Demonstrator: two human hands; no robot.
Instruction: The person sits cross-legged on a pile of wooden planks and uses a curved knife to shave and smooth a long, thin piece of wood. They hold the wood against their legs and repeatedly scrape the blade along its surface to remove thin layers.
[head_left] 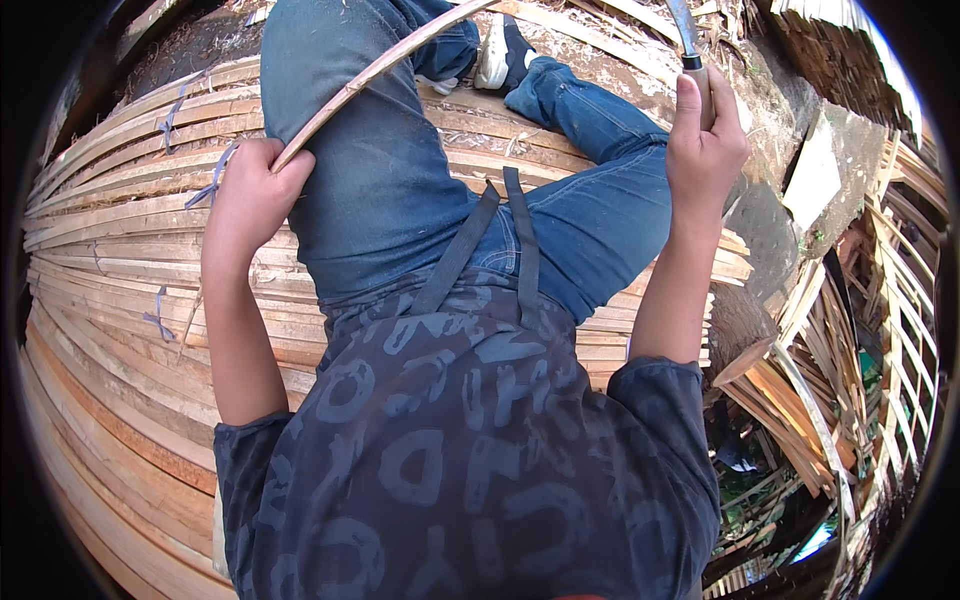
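Note:
My left hand [255,195] is closed round the lower end of a long, thin wooden strip [385,66]. The strip slants up across my raised left knee, and its far end leaves the top of the view. On the right, my right hand [703,155] grips the pale wooden handle of a knife [684,30]. My thumb lies along the handle, and the blade points away from me, its tip cut off by the upper edge. Blade and strip are apart. Part of my left fingers is hidden behind the hand.
Bundles of flat wooden slats [120,235] lie under and left of me, some bound with bluish ties [157,318]. At the right are a cut log [742,335], a stone slab [780,130] and a heap of split strips [825,380]. Shavings litter the ground ahead.

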